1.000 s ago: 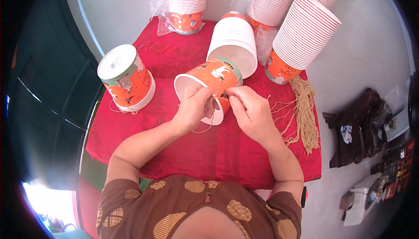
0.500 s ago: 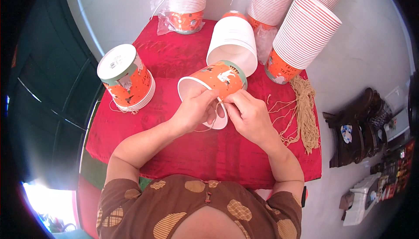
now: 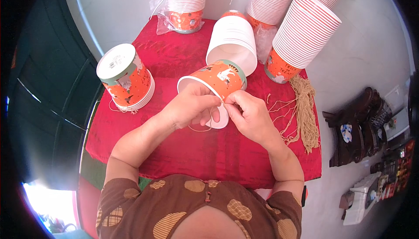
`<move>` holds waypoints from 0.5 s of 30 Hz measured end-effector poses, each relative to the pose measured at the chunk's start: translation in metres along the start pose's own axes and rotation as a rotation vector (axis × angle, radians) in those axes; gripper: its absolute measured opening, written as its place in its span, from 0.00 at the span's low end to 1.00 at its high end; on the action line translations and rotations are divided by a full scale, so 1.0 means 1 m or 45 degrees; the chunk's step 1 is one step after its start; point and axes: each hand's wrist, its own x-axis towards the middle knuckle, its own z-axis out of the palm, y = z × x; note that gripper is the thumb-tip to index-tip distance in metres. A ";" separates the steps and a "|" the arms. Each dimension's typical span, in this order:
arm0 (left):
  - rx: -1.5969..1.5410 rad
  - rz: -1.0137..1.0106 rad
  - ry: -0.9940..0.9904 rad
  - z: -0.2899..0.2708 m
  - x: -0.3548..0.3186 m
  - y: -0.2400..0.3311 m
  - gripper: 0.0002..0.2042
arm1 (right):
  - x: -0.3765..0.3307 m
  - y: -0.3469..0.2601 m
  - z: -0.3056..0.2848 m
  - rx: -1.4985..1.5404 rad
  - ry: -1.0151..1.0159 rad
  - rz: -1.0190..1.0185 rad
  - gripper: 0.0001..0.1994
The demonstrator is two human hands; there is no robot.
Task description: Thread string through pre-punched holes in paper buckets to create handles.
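An orange printed paper cup [image 3: 220, 78] lies on its side over the red tablecloth [image 3: 174, 56], its white rim toward me. My left hand [image 3: 192, 108] grips the cup's rim from the left. My right hand [image 3: 248, 114] pinches a thin tan string [image 3: 201, 129] at the rim; the string loops down below the cup. A bundle of tan strings [image 3: 303, 112] lies on the cloth just right of my right hand.
A short stack of upside-down orange cups [image 3: 126, 77] stands at the left. A white cup stack [image 3: 233, 42] lies behind the held cup. Tall cup stacks [image 3: 305, 34] stand at the back and right. Dark shoes [image 3: 358, 125] sit on the floor at right.
The cup has turned and shifted a little to the right in my hands. My right hand has moved from the cup's side to the rim, and the string loop shows below.
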 end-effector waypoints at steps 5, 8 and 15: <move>-0.138 -0.035 0.002 -0.004 0.003 -0.004 0.08 | 0.000 -0.002 -0.001 0.073 -0.031 0.062 0.06; -0.123 -0.020 -0.047 -0.006 0.003 -0.003 0.08 | 0.000 -0.004 -0.002 0.061 -0.031 0.070 0.06; -0.161 -0.038 -0.059 -0.006 0.002 -0.005 0.05 | 0.000 -0.006 -0.003 0.129 -0.025 0.136 0.05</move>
